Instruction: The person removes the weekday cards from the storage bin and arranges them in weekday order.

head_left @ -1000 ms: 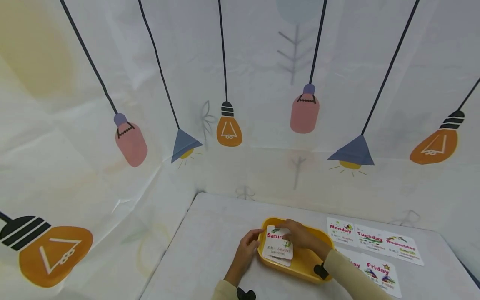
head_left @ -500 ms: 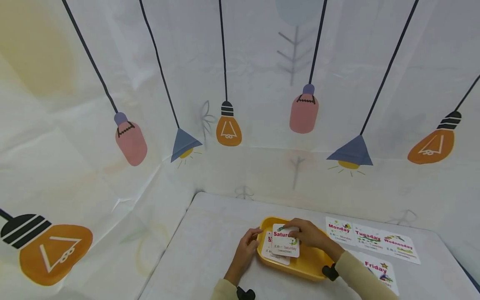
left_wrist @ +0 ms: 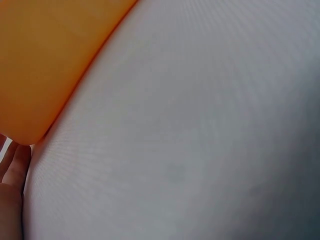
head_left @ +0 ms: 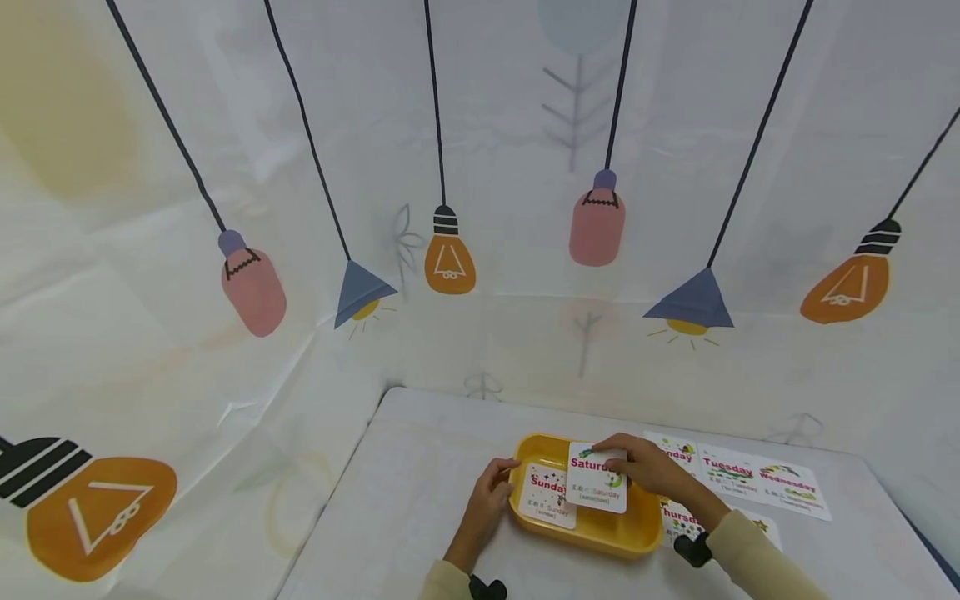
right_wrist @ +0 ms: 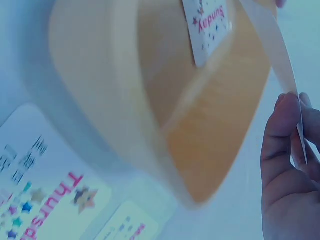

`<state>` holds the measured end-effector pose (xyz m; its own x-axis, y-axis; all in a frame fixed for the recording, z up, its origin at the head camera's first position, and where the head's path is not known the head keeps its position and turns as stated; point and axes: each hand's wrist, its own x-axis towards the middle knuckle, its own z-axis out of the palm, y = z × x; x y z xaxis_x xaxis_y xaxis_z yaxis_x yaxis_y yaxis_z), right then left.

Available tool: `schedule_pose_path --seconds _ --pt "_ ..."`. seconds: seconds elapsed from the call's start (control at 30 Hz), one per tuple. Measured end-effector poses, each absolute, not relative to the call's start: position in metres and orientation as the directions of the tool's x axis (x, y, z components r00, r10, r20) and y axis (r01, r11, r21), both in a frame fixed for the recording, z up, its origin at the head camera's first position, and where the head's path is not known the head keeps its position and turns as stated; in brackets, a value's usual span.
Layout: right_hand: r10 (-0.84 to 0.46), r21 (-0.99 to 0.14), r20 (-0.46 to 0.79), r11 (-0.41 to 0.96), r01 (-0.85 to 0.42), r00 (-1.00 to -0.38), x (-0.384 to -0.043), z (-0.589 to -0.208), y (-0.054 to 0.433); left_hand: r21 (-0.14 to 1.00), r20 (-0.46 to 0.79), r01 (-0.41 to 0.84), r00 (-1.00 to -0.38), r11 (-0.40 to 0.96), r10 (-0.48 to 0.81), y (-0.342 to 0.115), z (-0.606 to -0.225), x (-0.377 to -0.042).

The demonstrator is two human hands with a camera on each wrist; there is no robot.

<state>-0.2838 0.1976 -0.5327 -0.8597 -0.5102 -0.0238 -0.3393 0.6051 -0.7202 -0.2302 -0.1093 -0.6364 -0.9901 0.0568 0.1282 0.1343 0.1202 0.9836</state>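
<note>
My right hand (head_left: 643,465) pinches a white Saturday card (head_left: 596,483) by its upper right side, holding it over the yellow tray (head_left: 626,540). Seen from the right wrist, the card (right_wrist: 277,52) is edge-on between thumb and fingers, lifted above the tray. A Sunday card (head_left: 546,497) lies in the tray's left part, its right edge overlapped by the Saturday card. At the tray's left end, my left hand (head_left: 483,508) rests with its fingertips against the rim; the left wrist view has its fingers (left_wrist: 17,162) beside the tray wall (left_wrist: 45,65).
Behind and right of the tray, Tuesday (head_left: 726,469) and Wednesday (head_left: 795,490) cards lie in a row with a partly covered Monday card (head_left: 678,450). A Thursday card (head_left: 679,521) lies below them, with another card partly under the right sleeve. A lamp-patterned sheet (head_left: 517,342) backs the white table.
My right hand has drawn the Saturday card rightward off the Sunday card, which now shows most of its face. The left hand has stayed at the tray's left end.
</note>
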Motion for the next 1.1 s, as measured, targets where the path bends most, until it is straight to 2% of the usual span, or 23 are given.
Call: schedule_pose_path --seconds 0.43,1.1 --pt "-0.423 -0.779 -0.015 0.573 -0.254 -0.906 -0.268 -0.514 0.256 0.984 0.117 0.123 -0.992 0.128 0.054 -0.110 -0.635 -0.230" --pt "-0.211 -0.796 -0.124 0.604 -0.030 -0.969 -0.246 -0.519 0.335 0.989 0.117 0.122 -0.991 0.087 0.064 -0.111 -0.636 -0.230"
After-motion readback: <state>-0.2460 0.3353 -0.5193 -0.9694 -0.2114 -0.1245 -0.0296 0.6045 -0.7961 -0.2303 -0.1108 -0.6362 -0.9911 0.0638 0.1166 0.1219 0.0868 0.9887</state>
